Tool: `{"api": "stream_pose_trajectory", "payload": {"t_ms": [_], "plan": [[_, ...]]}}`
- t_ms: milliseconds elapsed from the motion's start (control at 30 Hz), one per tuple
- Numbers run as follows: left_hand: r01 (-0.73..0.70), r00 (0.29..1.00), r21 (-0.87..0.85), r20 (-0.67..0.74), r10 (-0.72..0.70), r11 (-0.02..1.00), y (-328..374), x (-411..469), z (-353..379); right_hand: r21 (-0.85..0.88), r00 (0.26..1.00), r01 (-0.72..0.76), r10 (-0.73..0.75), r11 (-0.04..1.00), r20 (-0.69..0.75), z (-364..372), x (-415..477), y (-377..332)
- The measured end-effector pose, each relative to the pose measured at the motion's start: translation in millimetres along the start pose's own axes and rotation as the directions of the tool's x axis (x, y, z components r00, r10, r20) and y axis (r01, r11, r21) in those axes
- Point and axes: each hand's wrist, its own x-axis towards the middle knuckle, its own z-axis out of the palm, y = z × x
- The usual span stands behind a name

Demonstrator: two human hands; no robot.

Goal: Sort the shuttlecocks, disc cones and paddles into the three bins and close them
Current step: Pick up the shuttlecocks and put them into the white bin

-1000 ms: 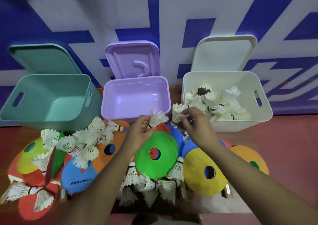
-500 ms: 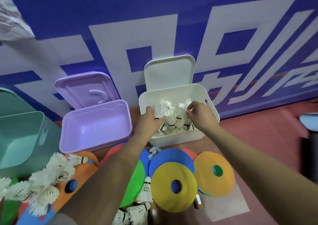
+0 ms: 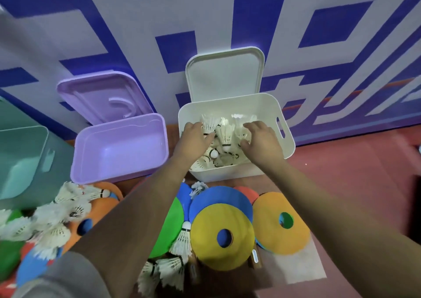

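Note:
Both my hands are over the open white bin [image 3: 288, 147], which holds several white shuttlecocks [image 3: 224, 136]. My left hand [image 3: 193, 141] pinches one shuttlecock [image 3: 208, 124] by its base just inside the bin's left wall. My right hand [image 3: 262, 142] hovers with its fingers spread above blurred shuttlecocks [image 3: 241, 136]. In front of the bins lie disc cones: yellow [image 3: 205, 236], orange [image 3: 271, 229], blue [image 3: 221, 195], green [image 3: 168, 227]. Loose shuttlecocks lie at the left [image 3: 57, 218] and at the bottom [image 3: 168, 272]. A paddle handle [image 3: 255, 258] pokes out from under the yellow cone.
An empty purple bin [image 3: 118, 142] with its lid [image 3: 104, 97] raised stands left of the white one. A teal bin [image 3: 22, 161] is at the far left. All back onto a blue and white wall. Red floor stretches to the right.
Both hands rose from the pile with shuttlecocks and reached into the white bin. My view turned right toward that bin. The right hand's fingers have spread apart.

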Motion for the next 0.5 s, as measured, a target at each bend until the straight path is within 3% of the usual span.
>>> {"api": "stream_pose_trajectory", "payload": {"t_ms": [100, 267, 500], "plan": [[-0.018, 0.997, -0.068, -0.08, 0.012, 0.998, -13.7, -25.5, -14.3, -0.071, 0.997, 0.069, -0.071, 0.995, -0.025, -5.5, -13.0, -14.7], [-0.033, 0.977, -0.169, -0.211, -0.004, 0.985, -53.2, -84.9, -58.2, 0.063, 0.981, 0.185, -0.188, 0.981, 0.045, -4.6, -35.4, -70.8], [0.2, 0.931, -0.21, -0.263, -0.252, 0.957, -153.9, -194.7, -126.1, 0.187, 0.918, 0.339, -0.367, 0.922, 0.147, 43.4, -89.1, -175.1]]}}
